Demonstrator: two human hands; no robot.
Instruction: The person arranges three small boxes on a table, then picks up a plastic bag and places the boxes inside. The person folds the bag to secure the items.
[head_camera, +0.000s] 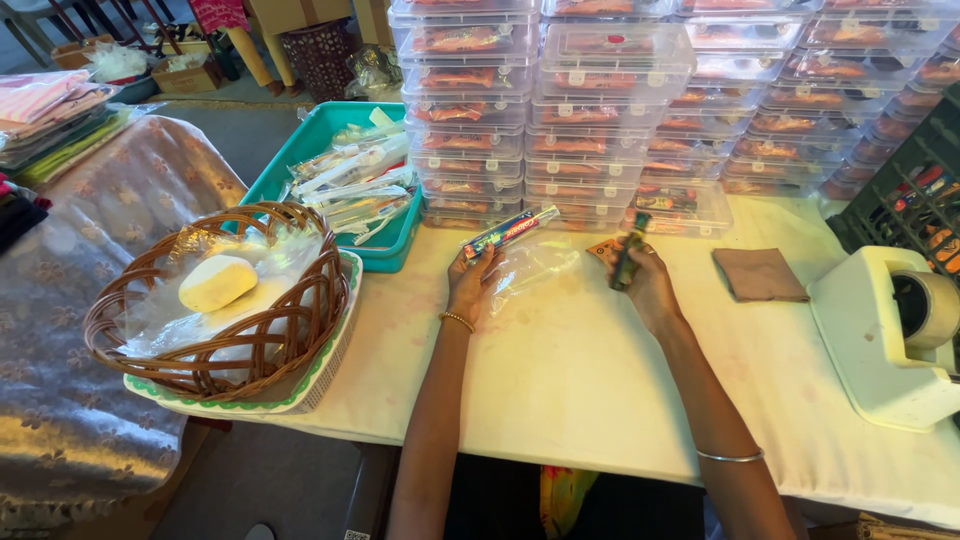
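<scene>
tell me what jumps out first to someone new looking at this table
The wall of stacked clear plastic boxes along the far edge of the white table draws the eye first. In front of it, the left hand holds a long colourful packet with a clear bag, and the right hand grips a dark tube. To the left sits a wicker basket with a pale round lump, to the right a white tape dispenser.

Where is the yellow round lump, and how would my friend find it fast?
Start at the white table and look to its left edge, where a brown wicker basket sits on a green-trimmed tray. Inside, on crinkly clear plastic, lies the pale yellow round lump. It is the only smooth, solid thing in there, far from the left hand.
</scene>
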